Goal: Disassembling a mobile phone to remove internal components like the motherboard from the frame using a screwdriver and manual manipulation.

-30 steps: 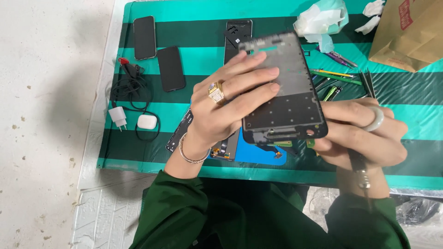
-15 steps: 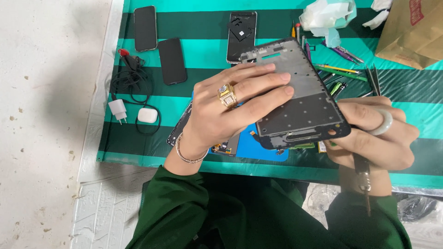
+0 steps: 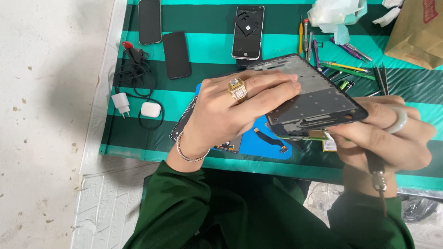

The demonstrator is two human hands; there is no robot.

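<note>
I see the left hand (image 3: pixel 226 108) lying flat over the phone frame (image 3: pixel 314 99), fingers pinning its top face. The right hand (image 3: pixel 387 136) grips the frame's near end from below, fingers closed around it. The frame is held tilted above a blue mat (image 3: pixel 263 143); screwdrivers (image 3: pixel 323 55) lie just beyond it.

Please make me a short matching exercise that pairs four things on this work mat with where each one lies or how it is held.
Things:
1. phone frame
2. white charger plug
3. brown paper bag
4. screwdrivers

Places:
a. far right corner of the mat
b. held up in both hands
c. left edge of the mat, beside the black cable
d. upper middle, next to the crumpled tissue

Pairs: 1-b, 2-c, 3-a, 4-d
</note>
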